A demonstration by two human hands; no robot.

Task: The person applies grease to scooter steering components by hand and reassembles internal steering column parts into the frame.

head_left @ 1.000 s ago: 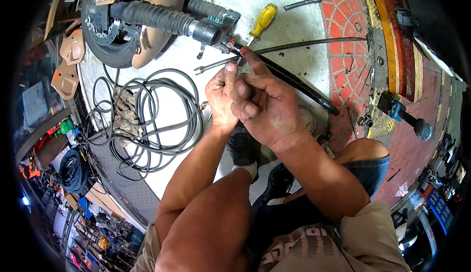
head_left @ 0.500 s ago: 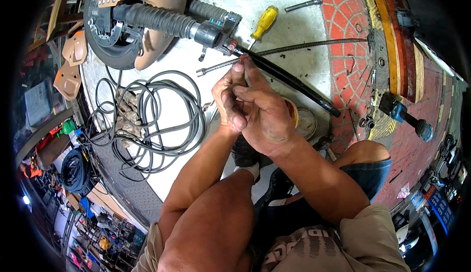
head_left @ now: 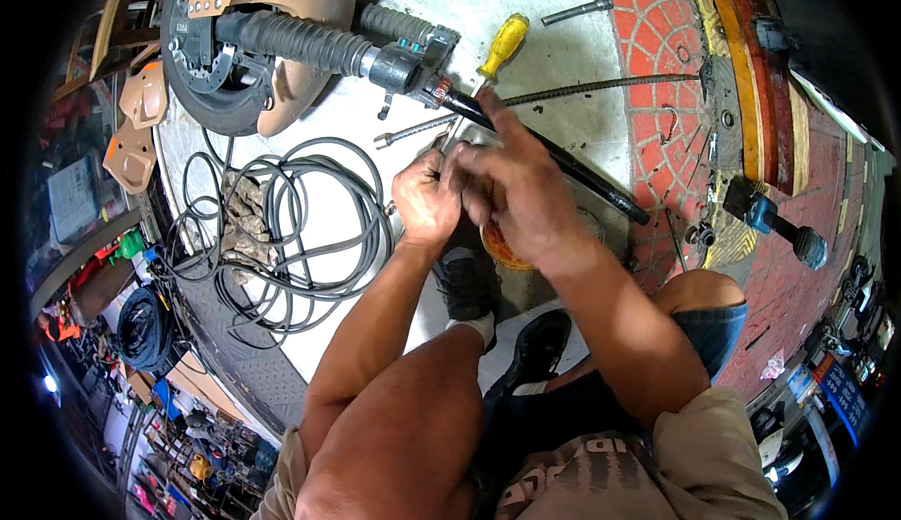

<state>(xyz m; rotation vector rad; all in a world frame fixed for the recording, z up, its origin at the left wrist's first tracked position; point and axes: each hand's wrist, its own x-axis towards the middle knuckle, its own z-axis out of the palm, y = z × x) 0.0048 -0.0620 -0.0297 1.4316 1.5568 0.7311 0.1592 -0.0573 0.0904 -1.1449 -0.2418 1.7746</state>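
Observation:
My left hand (head_left: 425, 196) is closed beside a black shoe, its thumb and fingers pinched together; what they hold is hidden. My right hand (head_left: 537, 196) leans against it, index finger stretched out toward a black tube (head_left: 574, 169) and the other fingers loosely curled at my left fingertips. That tube runs on from a scooter's front fork (head_left: 394, 68) with ribbed rubber boots. Behind my hands lies a ribbed metal rod (head_left: 601, 85), and a yellow-handled screwdriver (head_left: 507, 43) rests by the tube. Partly under my right hand is an orange-and-yellow round container (head_left: 505, 250).
A coiled black hose (head_left: 310, 238) and a crumpled rag (head_left: 246, 224) lie to the left. The scooter wheel (head_left: 211, 79) fills the far left. A metal socket extension (head_left: 577, 11) lies farther back; a blue-and-black power tool (head_left: 774, 222) is on the right.
My hands have come lower and drawn apart slightly, from raised fingertips together to my left hand closed down. The right index finger now points outward over the tube.

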